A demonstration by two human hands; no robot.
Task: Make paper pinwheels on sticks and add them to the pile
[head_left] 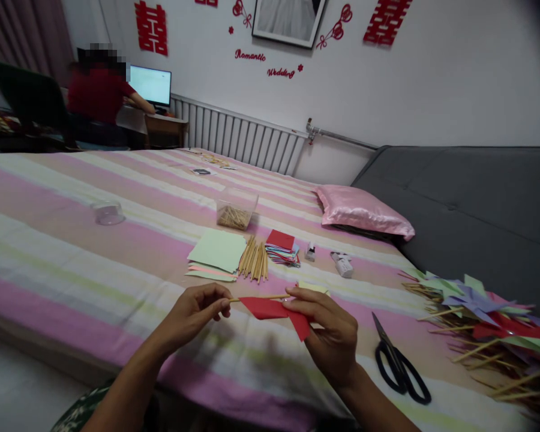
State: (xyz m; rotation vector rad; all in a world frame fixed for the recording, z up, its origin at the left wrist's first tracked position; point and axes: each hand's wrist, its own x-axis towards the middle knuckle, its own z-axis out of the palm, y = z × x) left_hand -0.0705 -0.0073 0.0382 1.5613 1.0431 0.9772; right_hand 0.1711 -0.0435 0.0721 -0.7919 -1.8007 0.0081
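Over the near edge of the striped bed (72, 228), the left hand (197, 312) pinches a wooden stick (258, 297) by its end while the right hand (330, 333) grips red paper (274, 311) against it; scissors (398, 363) lie right.

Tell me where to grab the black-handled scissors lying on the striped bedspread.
Take the black-handled scissors by the two loop handles, coming from above on the near side. They lie flat, the closed blades pointing away toward the far side, so the handles sit closest to the right hand.

Matt red paper (272, 310) — wooden stick (256, 297)
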